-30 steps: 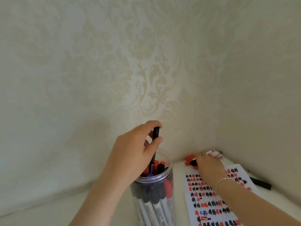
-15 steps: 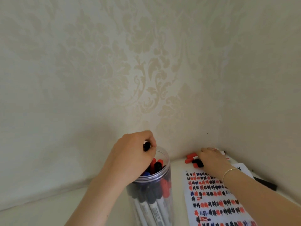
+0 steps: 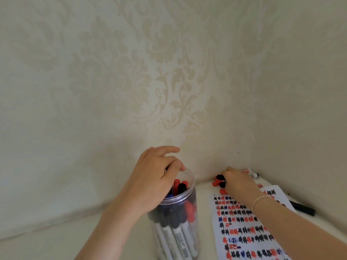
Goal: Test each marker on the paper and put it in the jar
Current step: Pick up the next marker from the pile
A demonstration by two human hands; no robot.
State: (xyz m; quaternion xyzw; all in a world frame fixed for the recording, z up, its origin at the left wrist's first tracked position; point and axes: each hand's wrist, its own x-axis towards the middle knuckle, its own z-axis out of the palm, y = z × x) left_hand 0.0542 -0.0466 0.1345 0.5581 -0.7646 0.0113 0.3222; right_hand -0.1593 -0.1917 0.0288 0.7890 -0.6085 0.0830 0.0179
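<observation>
Clear jar point(image 3: 174, 222): nearest us on the worktop point(image 3: 47, 246), packed with capped markers point(image 3: 180, 188) standing upright.
Left hand point(image 3: 155, 179): its grip is loosening over the rim; we cannot tell whether it holds a marker, so we let go low and lift straight out.
Paper point(image 3: 249, 228): just right of the jar, rows of red, black and blue test marks.
Right hand point(image 3: 238, 182): its grip curls over the loose pile point(image 3: 218, 180) in the corner; we take one marker only.
</observation>
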